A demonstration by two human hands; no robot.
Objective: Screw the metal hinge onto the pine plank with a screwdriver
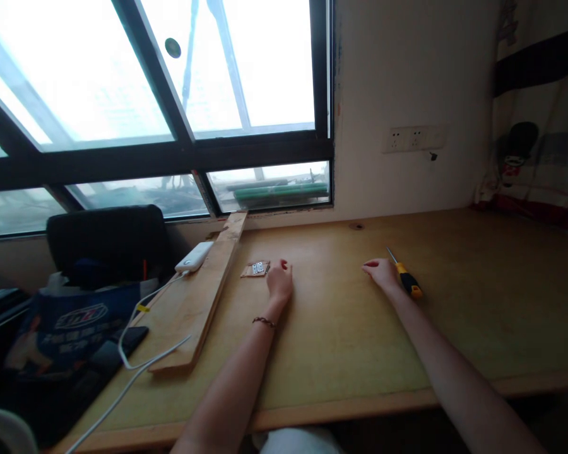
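Observation:
My left hand (280,280), a braided bracelet on its wrist, rests on the table with its fingers curled closed. What those fingers hold, if anything, is hidden. Just left of it lies a metal hinge (258,268) on a small flat wooden piece (247,271), close to the knuckles. Further right, my right hand (380,272) is low over the tabletop, thumb and fingers pinched together. Anything between these fingertips is too small to name. Beside that wrist, on its right, lies a screwdriver (409,281) with a yellow and black handle, its shaft pointing toward the wall.
A long wooden board (203,296) lies along the left side of the yellowish table (331,353). On it are a white power bank (195,257) and a white cable (131,367). A black chair (108,243) and a blue bag (82,318) stand left. Window and wall close off the back.

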